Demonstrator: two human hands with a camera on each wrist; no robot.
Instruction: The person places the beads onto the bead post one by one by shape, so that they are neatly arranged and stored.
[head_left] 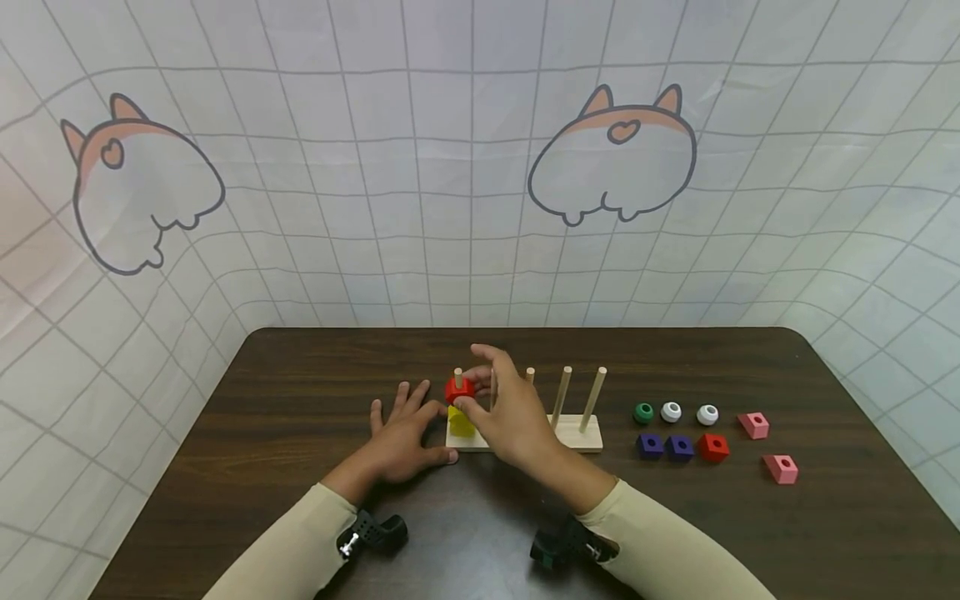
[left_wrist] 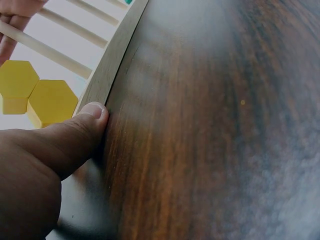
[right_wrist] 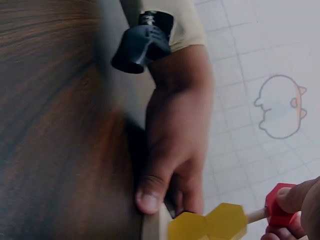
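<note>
My right hand pinches a red hexagonal bead between thumb and fingers. The bead sits around the leftmost peg of a pale wooden pegboard, near the peg's top. Below it, two yellow hexagonal beads are stacked at the bottom of that peg, apart from the red one in the right wrist view. My left hand lies at the board's left end, fingers spread. Its thumb touches the front edge of the base. My right hand partly hides the middle pegs.
Right of the board lie a green bead, two white beads, two dark purple beads, another red bead and two pink beads. Upright bare pegs stand on the board's right half. A patterned cloth hangs behind the table.
</note>
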